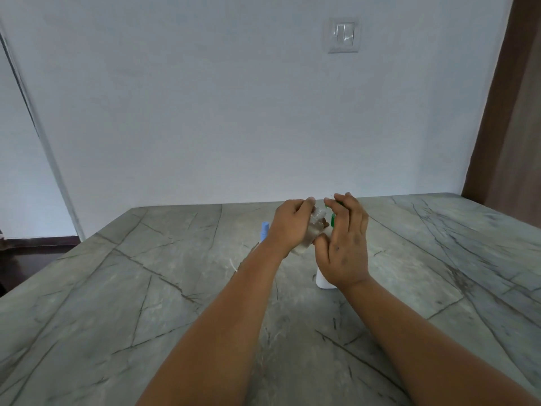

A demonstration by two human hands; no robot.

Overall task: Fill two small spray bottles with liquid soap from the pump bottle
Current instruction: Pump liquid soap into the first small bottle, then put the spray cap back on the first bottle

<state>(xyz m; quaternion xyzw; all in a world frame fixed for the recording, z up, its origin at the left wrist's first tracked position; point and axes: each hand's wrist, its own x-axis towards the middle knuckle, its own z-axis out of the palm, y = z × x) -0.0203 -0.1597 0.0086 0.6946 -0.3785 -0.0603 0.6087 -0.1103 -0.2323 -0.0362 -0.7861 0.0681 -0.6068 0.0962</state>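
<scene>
My left hand (288, 225) grips a small clear spray bottle (311, 230), tilted with its open neck up and to the right. A white pump bottle (322, 281) with a green pump head (333, 219) stands on the table, mostly hidden behind my right hand (344, 244). That hand rests over the pump head, fingers spread across its top. The small bottle's neck sits just left of the green spout. A blue spray cap (265, 231) shows behind my left wrist, with a thin white tube (233, 265) lying on the table beside my forearm.
The grey marble table (131, 288) with dark veins stretches wide on both sides. Its far edge meets a pale wall with a light switch (344, 35). A brown wooden panel (509, 127) stands at the right.
</scene>
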